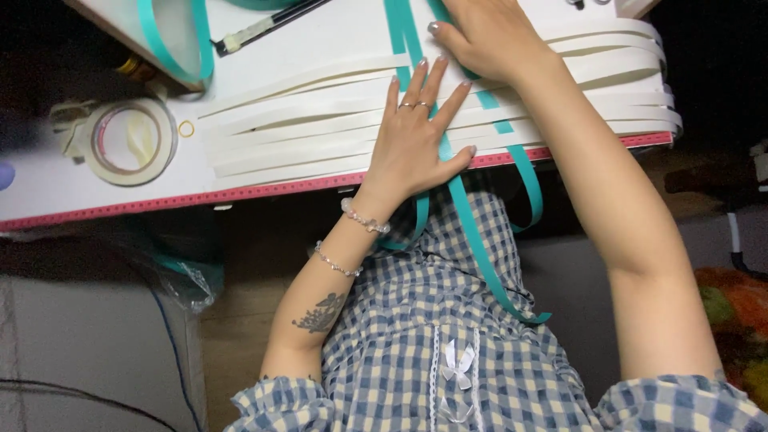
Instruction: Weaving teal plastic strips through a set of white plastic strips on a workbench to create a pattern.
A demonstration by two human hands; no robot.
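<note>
- Left hand (416,144): flat, fingers spread, palm pressing down on the white strips (320,120) and on a teal strip (472,216) where they cross, near the front edge of the surface (48,188). Grasping nothing, just pinning.
- Right hand (488,36): farther back on the surface, fingers laid flat over the teal strips, near the top of frame. Looks like pressing, not gripping; fingertips partly out of view, so can't tell for sure.
- White strips: long axis runs left-right across the surface, stacked in rows, ends fanned at both sides.
- Teal strips: long axis front-back, crossing the white ones, running from under the right hand, under the left hand, then over the pink-trimmed edge (264,190) and hanging down over the checked dress (432,320).
- Key relation: crossing point sits directly under the left palm; right hand is just beyond it, along the teal line. Left hand nearer to the hanging ends.
- Around: tape roll (132,142) well to the left, small ring (186,128) beside it, loose teal loop (172,48) at the back left, dark rod-like tool (264,28) at the back.
- Nothing blocks the hands; the right forearm crosses over the white strips' right side.
</note>
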